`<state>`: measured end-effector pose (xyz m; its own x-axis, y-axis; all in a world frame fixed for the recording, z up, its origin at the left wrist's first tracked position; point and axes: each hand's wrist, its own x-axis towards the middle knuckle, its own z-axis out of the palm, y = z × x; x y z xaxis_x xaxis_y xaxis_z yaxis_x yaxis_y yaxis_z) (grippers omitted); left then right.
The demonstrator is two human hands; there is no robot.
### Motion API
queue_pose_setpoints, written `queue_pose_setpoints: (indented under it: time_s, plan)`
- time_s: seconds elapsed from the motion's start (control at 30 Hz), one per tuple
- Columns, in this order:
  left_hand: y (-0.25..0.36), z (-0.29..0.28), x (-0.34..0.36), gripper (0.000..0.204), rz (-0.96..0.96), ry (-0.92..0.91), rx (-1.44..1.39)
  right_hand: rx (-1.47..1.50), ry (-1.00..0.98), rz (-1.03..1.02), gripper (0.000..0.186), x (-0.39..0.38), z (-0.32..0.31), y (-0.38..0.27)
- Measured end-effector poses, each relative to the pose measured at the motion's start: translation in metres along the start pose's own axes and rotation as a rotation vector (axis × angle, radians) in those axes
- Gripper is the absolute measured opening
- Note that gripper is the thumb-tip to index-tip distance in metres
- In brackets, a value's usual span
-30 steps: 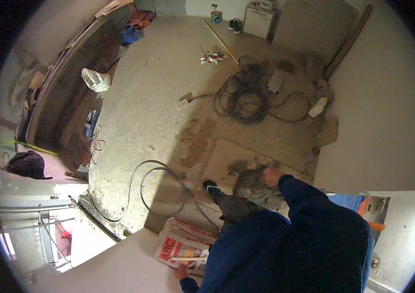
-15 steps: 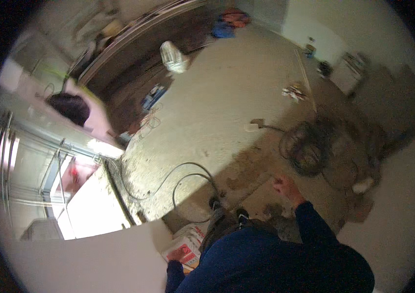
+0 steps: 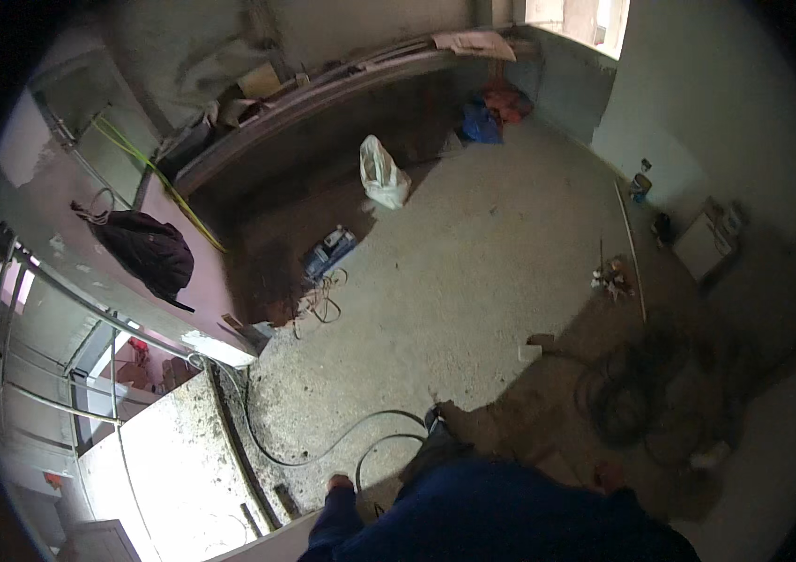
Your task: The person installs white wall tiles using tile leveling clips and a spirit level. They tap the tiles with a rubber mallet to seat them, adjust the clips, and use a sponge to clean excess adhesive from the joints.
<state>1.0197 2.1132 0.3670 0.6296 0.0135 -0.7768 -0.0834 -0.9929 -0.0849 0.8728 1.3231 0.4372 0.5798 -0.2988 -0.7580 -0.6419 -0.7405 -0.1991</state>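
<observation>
My left hand (image 3: pixel 340 484) shows as a small fist at the end of a dark blue sleeve, low in the view, just above the edge of a pale slab (image 3: pixel 257 541). Whether it holds anything I cannot tell. My right hand (image 3: pixel 608 476) is a blurred patch in shadow beside my blue-clad body, near a coil of dark cables (image 3: pixel 624 395) on the floor. A black hose (image 3: pixel 323 454) loops over the gritty concrete floor toward my shoe (image 3: pixel 439 423).
A white plastic bag (image 3: pixel 384 174) and a blue tool case (image 3: pixel 328 253) lie by a dark sunken strip along the curved wall. A black jacket (image 3: pixel 150 251) hangs at left. Blue and red bundles (image 3: pixel 491 112) sit at the far corner, small cans (image 3: pixel 641 185) by the right wall.
The view has swung round, so the curved wall and the jacket now fill the top left. The red and white sack near my left hand is out of view. The cable coil has shifted right.
</observation>
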Motion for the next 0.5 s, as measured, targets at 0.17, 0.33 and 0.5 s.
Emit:
queue_pose_setpoints:
  time_s: [0.17, 0.33, 0.5]
  plan:
    - [0.010, -0.190, 0.127, 0.032, -0.217, 0.346, -1.130, 0.329, 0.079, 0.354, 0.023, -0.033, -0.055, -0.136]
    - [0.051, -0.383, 0.173, 0.034, 0.190, 0.537, -1.326, 0.833, 0.199, 0.222, 0.021, -0.006, -0.092, -0.261]
    - [0.030, -0.413, 0.232, 0.028, 0.109, 0.597, -1.321, 0.596, 0.054, 0.131, 0.021, 0.085, -0.136, -0.314]
